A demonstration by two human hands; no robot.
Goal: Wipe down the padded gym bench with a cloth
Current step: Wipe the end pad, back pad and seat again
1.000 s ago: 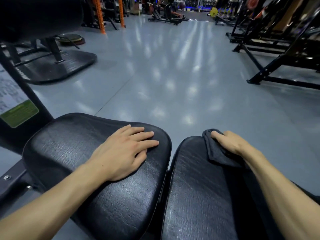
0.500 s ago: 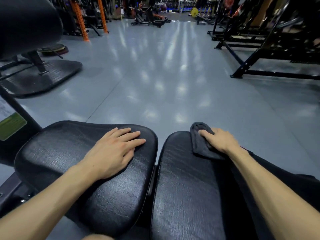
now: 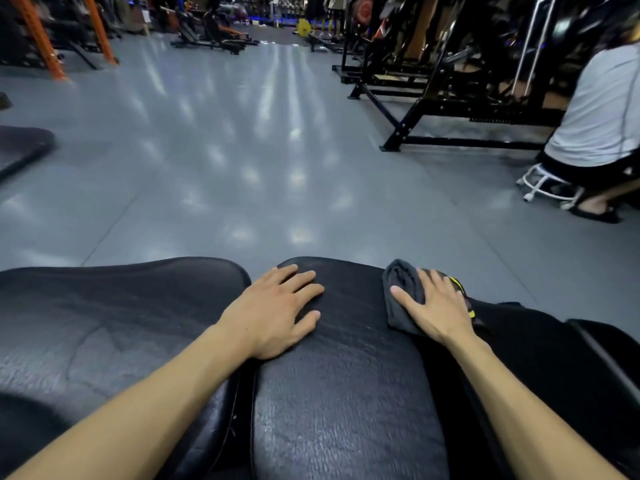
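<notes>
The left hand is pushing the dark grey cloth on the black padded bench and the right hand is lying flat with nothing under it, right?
Not quite, it's swapped. The head view shows the right hand pressing the dark grey cloth on the black padded bench; the left hand lies flat, bare.

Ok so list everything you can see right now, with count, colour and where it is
bench pads: two, black, side by side along the bottom
cloth: one, dark grey, far right edge of the right pad
floor: one, shiny grey, ahead of the bench
gym machines: several, black frames, upper right
orange posts: two, upper left
yellow weight plate: one, far background
seated person: one, white shirt, on a white stool, right edge
hands: left hand flat on the right pad; right hand flat on the cloth
</notes>
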